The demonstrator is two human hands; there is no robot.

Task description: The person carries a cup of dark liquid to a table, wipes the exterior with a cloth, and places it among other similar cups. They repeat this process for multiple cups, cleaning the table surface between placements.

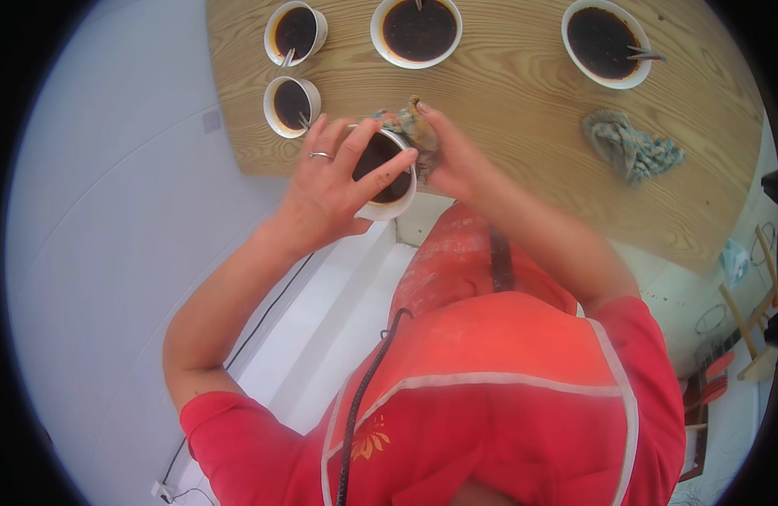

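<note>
My left hand [329, 183], with a ring on one finger, spreads over the top of a white bowl [379, 212] and grips it by its rim and side. Dark brown liquid fills much of this bowl, which is held at the near edge of the wooden table [503, 120]. In my right hand [458, 155] is a crumpled, stained cloth [420, 136], pressed against the bowl's right side. Fingers hide part of the rim. Just beyond my left hand stands a small white bowl [312, 101] of dark liquid with a metal utensil in it.
Another small bowl [320, 31] stands behind it. Two larger bowls of dark liquid, one at the back middle [377, 31] and one at the back right [569, 60], hold utensils. A bunched blue-grey cloth [632, 145] lies on the right. A pale wall [123, 190] borders the left.
</note>
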